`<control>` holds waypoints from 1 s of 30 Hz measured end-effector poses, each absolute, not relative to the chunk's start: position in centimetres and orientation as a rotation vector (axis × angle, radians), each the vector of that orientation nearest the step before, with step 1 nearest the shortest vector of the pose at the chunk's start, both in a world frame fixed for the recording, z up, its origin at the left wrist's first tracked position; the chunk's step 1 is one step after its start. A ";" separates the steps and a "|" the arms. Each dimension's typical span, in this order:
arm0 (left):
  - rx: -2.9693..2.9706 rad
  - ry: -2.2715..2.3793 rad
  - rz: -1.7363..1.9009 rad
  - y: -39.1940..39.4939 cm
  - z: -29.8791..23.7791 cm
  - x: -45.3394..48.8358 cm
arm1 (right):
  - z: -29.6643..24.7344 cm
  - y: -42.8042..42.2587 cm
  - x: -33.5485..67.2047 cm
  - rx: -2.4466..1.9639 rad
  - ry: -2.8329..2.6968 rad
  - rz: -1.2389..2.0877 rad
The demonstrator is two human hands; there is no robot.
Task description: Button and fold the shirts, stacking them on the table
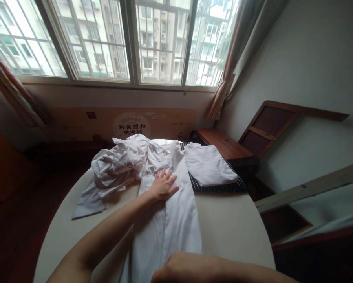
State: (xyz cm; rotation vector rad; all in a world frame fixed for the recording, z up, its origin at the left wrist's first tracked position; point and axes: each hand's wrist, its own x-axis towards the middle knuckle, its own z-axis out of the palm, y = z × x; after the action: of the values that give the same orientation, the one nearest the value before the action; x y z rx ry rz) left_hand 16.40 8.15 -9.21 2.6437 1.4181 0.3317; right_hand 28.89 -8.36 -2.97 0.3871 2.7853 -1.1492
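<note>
A long white garment (182,220) runs down the middle of the round table, its near end leaving the bottom of the view. Its exact kind I cannot tell. My left hand (164,185) lies flat on it with fingers spread. At the bottom edge, my right hand (176,268) is over the garment's near part, and its fingers are hidden. A crumpled heap of white cloth (117,165) sits on the far left, against the garment. To the right, a folded white cloth (210,165) rests on a black patterned cloth (223,188).
The round white table (232,228) carries all the cloth. Behind it are a printed box panel (164,122) and a barred window (161,43). On the right stand a low wooden bench (223,143), a tilted wooden frame (267,129) and a pale beam (311,184).
</note>
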 end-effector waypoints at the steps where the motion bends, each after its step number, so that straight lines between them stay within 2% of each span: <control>1: 2.653 1.411 0.318 7.8 -9.6 16.5 | -2.0 -6.6 29.3 0.485 2.871 -1.195; 3: 2.669 1.385 0.341 7.5 -9.9 16.6 | -0.7 -1.8 29.9 0.937 3.110 -1.056; 5: 2.679 1.336 0.358 8.2 -9.3 16.6 | -0.4 4.3 30.3 1.464 3.249 -0.687; 7: 2.672 1.345 0.403 10.0 -8.0 16.7 | -1.1 10.6 30.7 1.855 3.143 -0.295; 11: 2.708 1.490 0.489 16.4 -5.6 16.5 | -3.9 19.4 32.0 2.129 2.740 -0.049; 17: 2.848 1.455 0.119 24.8 -6.9 16.9 | -6.4 22.6 33.9 2.282 2.592 -0.019; 20: 2.685 1.479 0.254 26.9 -7.8 17.7 | -6.4 23.3 34.1 2.263 2.622 -0.027; 24: 2.415 1.685 0.431 29.1 -7.3 18.3 | -7.1 23.8 34.0 1.995 2.674 -0.154; 30: 2.450 1.615 0.525 29.0 -6.3 18.4 | -8.7 24.0 33.6 1.810 2.668 -0.243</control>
State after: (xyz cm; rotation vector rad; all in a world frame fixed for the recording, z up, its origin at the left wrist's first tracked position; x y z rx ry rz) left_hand 18.39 28.99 -6.33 2.4496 1.6151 0.5251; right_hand 33.56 24.01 -8.71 1.8096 2.6676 -0.2434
